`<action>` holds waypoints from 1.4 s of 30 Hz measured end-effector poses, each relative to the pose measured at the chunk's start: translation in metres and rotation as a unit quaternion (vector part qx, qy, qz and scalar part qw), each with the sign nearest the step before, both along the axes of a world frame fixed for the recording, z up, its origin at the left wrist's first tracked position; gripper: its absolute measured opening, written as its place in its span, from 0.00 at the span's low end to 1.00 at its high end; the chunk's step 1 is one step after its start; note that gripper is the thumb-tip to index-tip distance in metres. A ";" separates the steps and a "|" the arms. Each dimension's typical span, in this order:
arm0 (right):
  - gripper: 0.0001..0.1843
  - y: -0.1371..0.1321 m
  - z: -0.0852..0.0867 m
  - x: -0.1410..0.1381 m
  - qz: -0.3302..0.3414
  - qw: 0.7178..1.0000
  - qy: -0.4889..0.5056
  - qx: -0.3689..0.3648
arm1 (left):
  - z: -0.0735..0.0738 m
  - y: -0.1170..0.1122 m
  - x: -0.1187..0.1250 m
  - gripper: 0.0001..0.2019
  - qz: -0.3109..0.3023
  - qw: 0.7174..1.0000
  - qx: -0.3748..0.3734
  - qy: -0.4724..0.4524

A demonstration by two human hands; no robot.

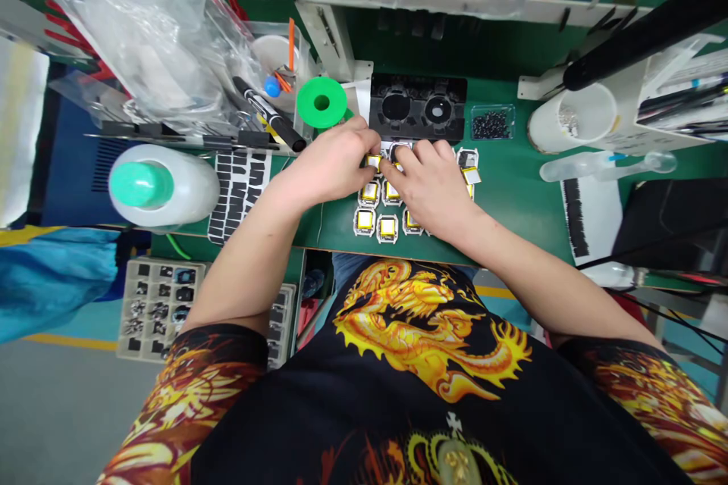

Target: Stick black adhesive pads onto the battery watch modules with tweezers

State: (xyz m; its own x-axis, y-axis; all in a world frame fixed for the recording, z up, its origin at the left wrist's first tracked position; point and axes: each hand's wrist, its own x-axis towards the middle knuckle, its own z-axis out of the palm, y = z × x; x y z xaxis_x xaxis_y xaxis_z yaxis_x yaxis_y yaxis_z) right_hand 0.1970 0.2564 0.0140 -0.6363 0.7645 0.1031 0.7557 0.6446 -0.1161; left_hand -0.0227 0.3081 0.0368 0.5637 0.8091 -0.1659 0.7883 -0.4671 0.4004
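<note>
Evidently both hands were at the small framed units [387,229] laid in rough rows on the green bench [528,220], near its front edge. The left hand [344,159] had its fingers and thumb bent in around a unit at the upper left of the group; whether they gripped it, I couldn't tell. The right hand [435,186] lay over the middle units, its thumb reaching toward that same one and its fingers curled down, their hold hidden. A green spool [307,102] stood just beyond the left hand, while a black tray [376,125] and a clear box [475,135] of tiny black pieces sat behind the units.
</note>
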 end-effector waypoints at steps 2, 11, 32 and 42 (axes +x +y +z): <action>0.17 0.000 -0.002 0.001 -0.008 1.000 0.018 -0.007 | 0.000 0.001 0.000 0.10 0.001 1.000 -0.002 -0.001; 0.21 0.002 -0.009 0.003 -0.003 1.000 0.031 0.004 | 0.000 0.002 -0.001 0.10 0.008 1.000 -0.014 -0.013; 0.18 0.004 -0.008 0.008 -0.012 1.000 0.009 -0.015 | -0.012 0.001 -0.011 0.09 0.016 0.993 -0.016 -0.115; 0.22 0.003 -0.006 0.007 0.002 1.000 -0.027 -0.006 | -0.015 -0.003 -0.015 0.08 -0.024 0.986 -0.016 -0.162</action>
State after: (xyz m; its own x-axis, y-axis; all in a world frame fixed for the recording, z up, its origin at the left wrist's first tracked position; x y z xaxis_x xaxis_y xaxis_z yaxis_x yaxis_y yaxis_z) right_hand 0.2038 0.2590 0.0077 -0.6433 0.7633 0.0603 0.7588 0.6460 -0.0833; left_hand -0.0377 0.3050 0.0215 0.6295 0.7770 0.0046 0.5932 -0.4844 0.6430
